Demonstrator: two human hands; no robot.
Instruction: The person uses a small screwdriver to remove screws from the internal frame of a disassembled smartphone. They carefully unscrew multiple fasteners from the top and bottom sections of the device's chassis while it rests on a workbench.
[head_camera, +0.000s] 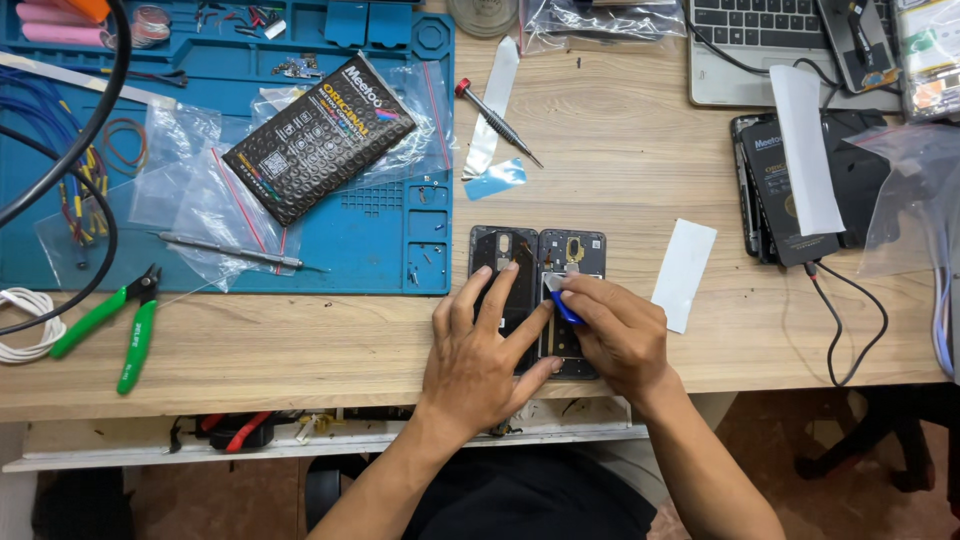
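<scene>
Two dark opened phone halves lie side by side on the wooden bench: the back cover (492, 252) on the left and the phone frame (584, 251) on the right. My left hand (482, 352) lies flat over the lower part of both halves, fingers spread, pressing them down. My right hand (618, 330) pinches a small blue pry tool (562, 303) whose pale tip touches the phone frame near its middle.
A blue work mat (380, 215) with clear bags, a black battery package (318, 137) and a thin screwdriver (240, 252) lies at the left. Green-handled cutters (125, 322), a red-topped screwdriver (497, 122), white strips (685, 274), a black phone stack (800, 190) and a laptop (760, 50) surround the phone.
</scene>
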